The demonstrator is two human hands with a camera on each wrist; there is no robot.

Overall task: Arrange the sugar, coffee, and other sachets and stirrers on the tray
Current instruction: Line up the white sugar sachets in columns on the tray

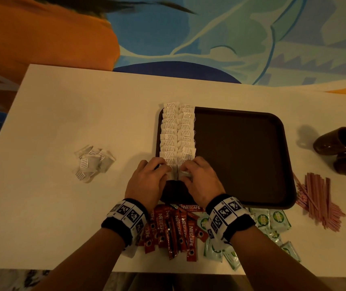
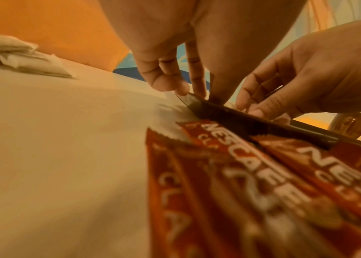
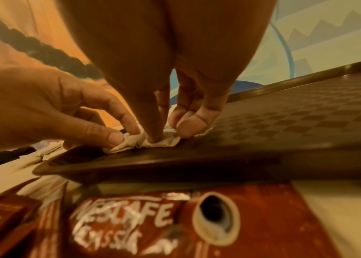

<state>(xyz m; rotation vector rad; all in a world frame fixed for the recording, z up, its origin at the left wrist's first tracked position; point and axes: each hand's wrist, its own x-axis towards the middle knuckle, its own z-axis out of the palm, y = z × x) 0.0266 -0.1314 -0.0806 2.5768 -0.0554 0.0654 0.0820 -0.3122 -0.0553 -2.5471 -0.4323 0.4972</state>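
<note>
Both hands' grip [image 1: 177, 174] pinches tea bags [image 3: 152, 142], fingertips hiding them.

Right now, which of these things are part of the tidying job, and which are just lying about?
Part of the job:
tray
tea bags
loose tea bags
coffee sticks
green sachets
stirrers

Lying about:
two brown mugs

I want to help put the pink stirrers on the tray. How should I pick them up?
The stirrers lie flat in a loose bundle on the table, right of the tray, mostly pointing away from you. They are thin and long, so probably best to come from above and pinch a few around the middle, fingers across them, so neither end tips down.
</note>
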